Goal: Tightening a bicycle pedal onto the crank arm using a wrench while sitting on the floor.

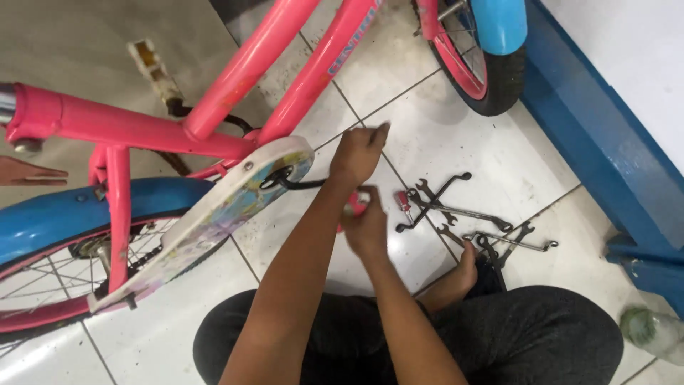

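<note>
The bicycle frame fills the upper left of the frame, its chain guard slanting toward centre. Both hands meet just right of the guard, the left hand above the right hand. Wrenches lie on the floor right of them, below the front wheel at top

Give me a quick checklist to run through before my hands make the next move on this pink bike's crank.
1. Left hand at the black crank arm: ok, it sits at the arm's outer end.
2. Right hand holding something pink: ok; what it is, cannot tell.
3. Wrenches lying close by on the floor tiles: ok.
4. Red-handled screwdriver close by: ok.
5. Chain guard seated on the frame: cannot tell.
</note>
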